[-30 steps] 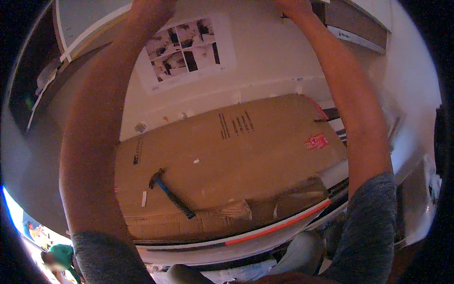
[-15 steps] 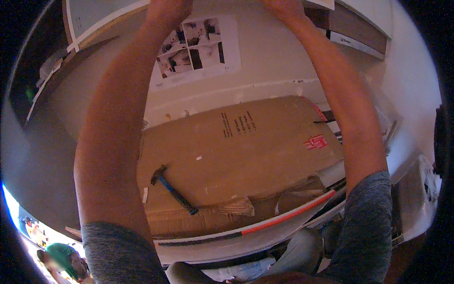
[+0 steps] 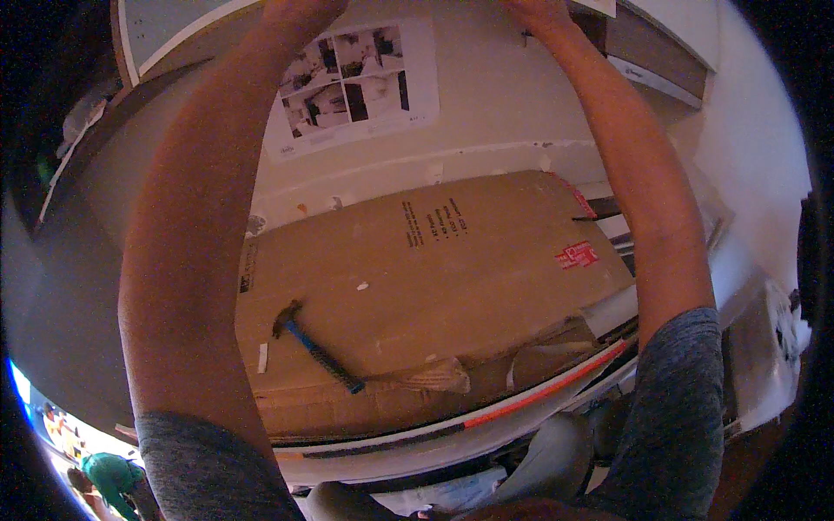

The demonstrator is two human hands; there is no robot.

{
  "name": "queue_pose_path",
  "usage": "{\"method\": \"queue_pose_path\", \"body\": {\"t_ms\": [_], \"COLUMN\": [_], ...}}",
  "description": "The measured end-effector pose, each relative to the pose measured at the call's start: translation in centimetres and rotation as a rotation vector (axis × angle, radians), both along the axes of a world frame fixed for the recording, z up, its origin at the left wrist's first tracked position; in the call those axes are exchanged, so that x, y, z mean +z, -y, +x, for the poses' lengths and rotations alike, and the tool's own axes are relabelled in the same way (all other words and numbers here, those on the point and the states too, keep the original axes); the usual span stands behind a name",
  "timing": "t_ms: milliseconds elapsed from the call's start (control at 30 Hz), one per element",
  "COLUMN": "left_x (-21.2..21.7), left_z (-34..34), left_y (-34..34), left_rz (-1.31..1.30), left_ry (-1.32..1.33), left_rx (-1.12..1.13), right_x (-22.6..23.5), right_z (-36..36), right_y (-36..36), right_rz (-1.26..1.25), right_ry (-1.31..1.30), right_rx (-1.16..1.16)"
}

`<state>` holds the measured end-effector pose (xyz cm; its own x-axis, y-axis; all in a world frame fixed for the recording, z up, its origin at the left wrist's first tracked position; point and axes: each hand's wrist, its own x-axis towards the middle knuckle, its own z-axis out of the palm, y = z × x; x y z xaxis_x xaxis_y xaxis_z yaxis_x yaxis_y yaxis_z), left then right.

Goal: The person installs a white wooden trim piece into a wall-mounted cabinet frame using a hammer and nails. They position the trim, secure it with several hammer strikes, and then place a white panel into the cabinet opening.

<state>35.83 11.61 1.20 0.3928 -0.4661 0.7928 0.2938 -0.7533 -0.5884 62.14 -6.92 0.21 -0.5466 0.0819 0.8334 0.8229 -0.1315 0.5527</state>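
Both my arms reach up and away to the top edge of the view. Only the back part of my left hand (image 3: 302, 9) shows, near the upper cabinet's underside, and its fingers are cut off by the edge. My right hand (image 3: 537, 12) is likewise cut off at the top, right of the wall poster, so what it touches is hidden. A small dark piece (image 3: 526, 36) shows just below my right hand. Below my arms, a hammer (image 3: 318, 347) with a blue and black handle lies on a large flat cardboard box (image 3: 486, 260), apart from both hands.
A poster (image 3: 347, 82) with several pictures hangs on the wall. At upper right is a brown cabinet (image 3: 656, 52). A long strip with a red-orange section (image 3: 547, 386) runs along the box's near side. At lower left, a person in green (image 3: 111, 476) bends down.
My left forearm has shifted slightly left, and my right hand has moved a little to the right. The view has shifted slightly; the hammer stays on the box.
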Motion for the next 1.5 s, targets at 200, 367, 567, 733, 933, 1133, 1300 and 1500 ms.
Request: {"method": "queue_pose_path", "body": {"t_ms": [200, 367, 567, 733, 933, 1133, 1300, 1500], "left_x": [0.3, -0.4, 0.0, -0.6, -0.2, 0.6, 1.1, 0.2], "left_z": [0.0, 0.5, 0.5, 0.9, -0.2, 0.4, -1.2, -5.8], "left_y": [-0.2, -0.2, -0.7, -0.3, 0.3, -0.9, -0.4, 0.5], "left_rz": [0.031, -0.024, -0.018, 0.07, -0.019, 0.05, -0.117, -0.328], "left_ry": [0.029, 0.084, 0.059, 0.059, 0.039, 0.026, -0.117, 0.054], "left_rx": [0.079, 0.029, 0.136, 0.175, 0.162, 0.267, 0.077, 0.308], "right_x": [-0.4, -0.9, -6.2, -7.5, -7.5, -6.4, -3.4, -0.9], "right_z": [-0.2, 0.2, 0.5, 5.9, 6.1, 4.5, 2.0, -4.6], "right_y": [-0.6, -1.2, -3.7, -0.4, 3.6, 5.6, 2.9, -3.1], "right_rz": [-0.004, 0.036, 0.189, 0.224, 0.1, 0.114, 0.047, -0.141], "right_ry": [-0.164, -0.056, -0.275, -0.408, -0.565, -0.588, -0.304, -0.075], "right_rx": [-0.151, -0.037, -0.248, -0.395, -0.416, -0.544, -0.163, 0.019]}}
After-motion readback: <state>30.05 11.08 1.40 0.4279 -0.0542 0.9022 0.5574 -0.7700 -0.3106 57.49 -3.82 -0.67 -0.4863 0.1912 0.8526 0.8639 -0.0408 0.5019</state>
